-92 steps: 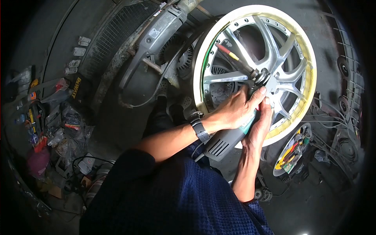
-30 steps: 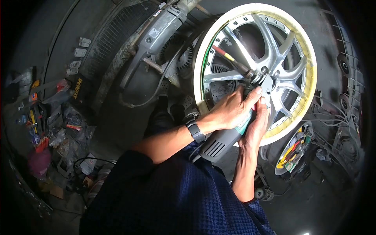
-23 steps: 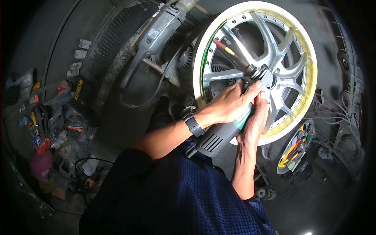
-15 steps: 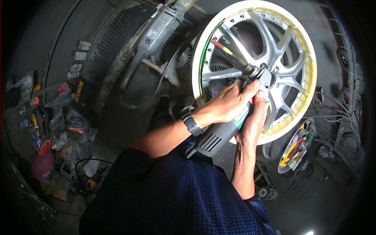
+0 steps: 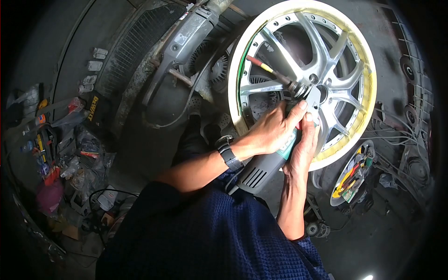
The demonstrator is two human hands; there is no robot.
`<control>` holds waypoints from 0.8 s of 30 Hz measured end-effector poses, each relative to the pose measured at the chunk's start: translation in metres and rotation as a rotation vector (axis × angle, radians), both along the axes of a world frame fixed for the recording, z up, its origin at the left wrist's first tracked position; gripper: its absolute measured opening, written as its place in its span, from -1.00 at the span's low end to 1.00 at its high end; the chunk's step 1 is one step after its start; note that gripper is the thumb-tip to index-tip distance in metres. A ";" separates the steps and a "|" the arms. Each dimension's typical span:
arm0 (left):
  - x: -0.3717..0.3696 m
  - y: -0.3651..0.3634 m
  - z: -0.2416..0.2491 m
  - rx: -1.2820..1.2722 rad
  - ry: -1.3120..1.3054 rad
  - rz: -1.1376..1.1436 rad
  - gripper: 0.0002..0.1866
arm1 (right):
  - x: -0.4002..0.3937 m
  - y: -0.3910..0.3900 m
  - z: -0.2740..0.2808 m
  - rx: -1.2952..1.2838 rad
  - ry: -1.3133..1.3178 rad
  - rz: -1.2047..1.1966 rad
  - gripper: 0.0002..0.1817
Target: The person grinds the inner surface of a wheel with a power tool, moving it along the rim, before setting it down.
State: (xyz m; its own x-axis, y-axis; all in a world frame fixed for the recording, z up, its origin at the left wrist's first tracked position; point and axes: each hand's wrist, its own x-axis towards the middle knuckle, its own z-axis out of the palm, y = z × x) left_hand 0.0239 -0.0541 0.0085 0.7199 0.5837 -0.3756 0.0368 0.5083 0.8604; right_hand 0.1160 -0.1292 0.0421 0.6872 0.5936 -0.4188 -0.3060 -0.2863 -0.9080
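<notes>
Both hands are wrapped round a green and grey angle grinder (image 5: 255, 170). My left hand (image 5: 273, 128), with a black watch at its wrist, closes over the grinder's neck from the left. From the right, my right hand (image 5: 303, 147) grips the body, its thumb close to the left thumb near the metal head. A thin shaft with a red and yellow end (image 5: 262, 65) sticks out from the head toward the upper left. It overlaps the gap between spokes of a silver alloy wheel (image 5: 322, 60), whose rim is covered in yellowish tape. A green line shows along the rim's inner left side.
A large grey power tool (image 5: 186, 39) lies at upper left, its cord looping down. A round tray of hand tools (image 5: 352, 175) stands right of the wheel. Plastic bags (image 5: 88, 144) and tools clutter the far left. Cables (image 5: 392, 135) run along the right.
The grinder's head and shaft have shifted slightly left and down, the shaft's red end now nearer the wheel's left rim. Both hands keep their hold.
</notes>
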 end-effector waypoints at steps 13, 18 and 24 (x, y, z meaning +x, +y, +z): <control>0.004 0.024 -0.005 0.015 0.025 -0.097 -0.18 | -0.001 0.017 -0.006 0.114 0.064 -0.032 -0.18; 0.008 0.016 -0.010 0.049 0.030 -0.063 -0.17 | 0.003 0.011 -0.007 0.089 0.050 -0.034 -0.20; 0.001 0.006 0.001 0.003 0.032 -0.031 -0.16 | 0.001 0.003 0.000 0.019 0.016 -0.010 -0.23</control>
State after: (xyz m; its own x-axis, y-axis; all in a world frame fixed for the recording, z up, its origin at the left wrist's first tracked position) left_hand 0.0252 -0.0484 0.0093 0.7254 0.5624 -0.3968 0.0796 0.5040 0.8600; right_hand 0.1167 -0.1263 0.0422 0.6861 0.5952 -0.4184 -0.3234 -0.2656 -0.9082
